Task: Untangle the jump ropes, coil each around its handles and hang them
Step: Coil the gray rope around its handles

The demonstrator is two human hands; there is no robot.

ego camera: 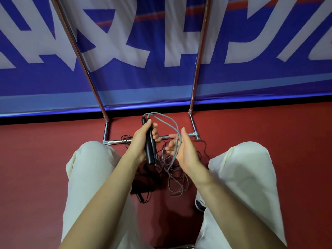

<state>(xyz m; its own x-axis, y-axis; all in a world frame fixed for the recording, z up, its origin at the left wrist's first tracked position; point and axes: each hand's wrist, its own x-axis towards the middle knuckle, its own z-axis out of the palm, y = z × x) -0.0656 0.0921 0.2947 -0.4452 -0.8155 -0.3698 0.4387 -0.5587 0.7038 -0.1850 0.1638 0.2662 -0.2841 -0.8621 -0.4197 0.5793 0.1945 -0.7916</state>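
Observation:
My left hand grips two black jump-rope handles held together, nearly upright. A grey rope leaves their tops, arcs right and drops across my right hand, whose fingers are loosely spread with the rope running over the palm. Below, the grey rope's slack lies in loops on the floor. A second, thin black rope lies tangled there, and its black handle rests on the floor between my knees.
A chrome rack stands ahead, with two uprights and a low base bar on the red floor. A blue banner with white letters hangs behind it. My knees in pale trousers flank the ropes; a shoe shows at right.

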